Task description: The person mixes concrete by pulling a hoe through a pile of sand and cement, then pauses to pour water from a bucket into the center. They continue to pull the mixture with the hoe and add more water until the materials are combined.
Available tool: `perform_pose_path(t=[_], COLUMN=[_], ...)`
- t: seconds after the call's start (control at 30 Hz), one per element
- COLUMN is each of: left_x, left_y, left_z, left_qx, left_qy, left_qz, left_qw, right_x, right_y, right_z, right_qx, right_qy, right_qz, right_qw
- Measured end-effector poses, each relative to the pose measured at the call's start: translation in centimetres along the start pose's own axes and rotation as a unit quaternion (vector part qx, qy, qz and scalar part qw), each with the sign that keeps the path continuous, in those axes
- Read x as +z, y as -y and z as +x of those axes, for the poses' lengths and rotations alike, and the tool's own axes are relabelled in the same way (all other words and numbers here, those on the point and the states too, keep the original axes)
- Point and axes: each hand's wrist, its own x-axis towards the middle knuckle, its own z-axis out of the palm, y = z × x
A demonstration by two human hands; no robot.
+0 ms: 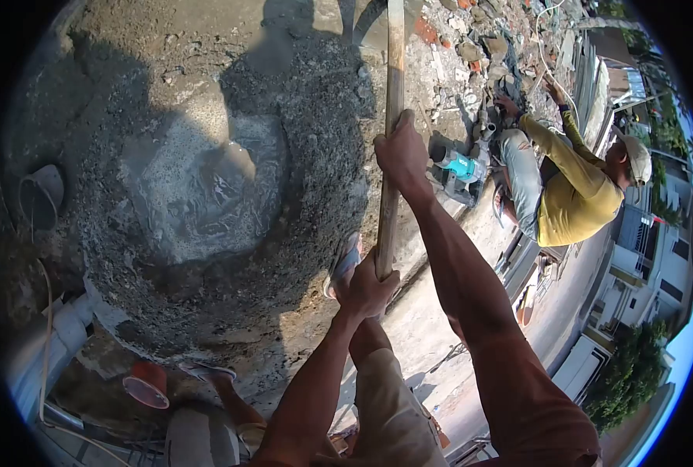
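A long wooden handle (390,222) runs from the top edge down through both of my hands. My right hand (405,156) is wrapped round it higher up. Lower down, my left hand (368,286) is closed round its lower part, beside a sandalled foot (345,265). The tool's far end is out of view. Left of the handle, a ring of grey, gravelly mix (323,163) surrounds a pool of wet cement-like slurry (222,187). Shadows fall across the mix.
At the right a co-worker in a yellow top (580,206) crouches by a teal power tool (463,167) and rubble (471,50). A grey bucket (43,194) lies at the left, a red bucket (146,384) at the lower left. Another sandalled foot (206,370) is near it.
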Motion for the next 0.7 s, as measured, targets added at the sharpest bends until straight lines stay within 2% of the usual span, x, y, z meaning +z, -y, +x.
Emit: perform_pose_path(t=[0.03, 0.1, 0.17, 0.2, 0.27, 0.3, 0.33, 0.37, 0.4, 0.43, 0.5, 0.53, 0.6, 0.67, 0.7], left_x=[0.1, 0.2, -0.5, -1.0, -3.1, -4.3, -6.1, -8.3, -10.0, -11.3, -12.9, -13.1, -13.1, -12.9, -12.5], left_y=[-4.0, -8.3, -12.4, -13.3, -13.7, -13.5, -13.0, -12.2, -11.7, -11.5, -11.0, -10.2, -8.1, -5.2, -3.6], left_z=[1.9, 5.6, 5.4, 4.9, 2.8, 1.5, 0.3, -1.2, -2.8, -4.5, -7.9, -9.4, -12.4, -15.2, -16.6], left_qx=[0.000, 0.013, -0.021, -0.029, -0.053, -0.056, -0.048, -0.038, -0.030, -0.025, -0.058, -0.075, -0.088, -0.105, -0.110], left_qy=[0.042, 0.107, 0.115, 0.088, 0.043, 0.034, 0.035, 0.066, 0.096, 0.097, 0.057, 0.039, 0.038, 0.035, 0.027], left_qz=[-0.124, -0.307, -0.413, -0.445, -0.496, -0.532, -0.533, -0.581, -0.625, -0.624, -0.596, -0.582, -0.555, -0.501, -0.462], left_qw=[0.991, 0.945, 0.903, 0.890, 0.866, 0.844, 0.844, 0.811, 0.774, 0.775, 0.799, 0.809, 0.827, 0.859, 0.880], right_x=[-0.8, -0.8, 0.8, 1.7, 3.8, 4.8, 6.6, 10.4, 10.8, 11.1, 9.2, 9.2, 9.8, 10.2, 10.0], right_y=[0.7, 1.1, 1.8, 2.4, 4.6, 6.1, 6.9, 6.5, 7.3, 8.5, 11.5, 11.7, 11.7, 11.1, 10.5], right_z=[2.9, 8.4, 13.3, 13.5, 13.1, 13.0, 11.7, 12.7, 10.9, 9.4, 2.4, 0.0, -3.9, -8.0, -10.4], right_qx=[-0.018, -0.095, -0.152, -0.154, -0.065, -0.093, -0.031, -0.016, -0.147, -0.152, 0.009, 0.007, 0.033, 0.029, 0.031], right_qy=[-0.001, 0.012, 0.003, 0.005, 0.148, 0.276, 0.188, 0.199, 0.216, 0.214, 0.269, 0.267, 0.186, 0.147, 0.150], right_qz=[-0.034, -0.096, -0.096, -0.100, 0.124, 0.055, 0.147, 0.211, 0.118, 0.119, 0.245, 0.248, 0.286, 0.283, 0.321], right_qw=[0.999, 0.991, 0.984, 0.983, 0.979, 0.955, 0.971, 0.957, 0.958, 0.958, 0.931, 0.931, 0.940, 0.947, 0.935])
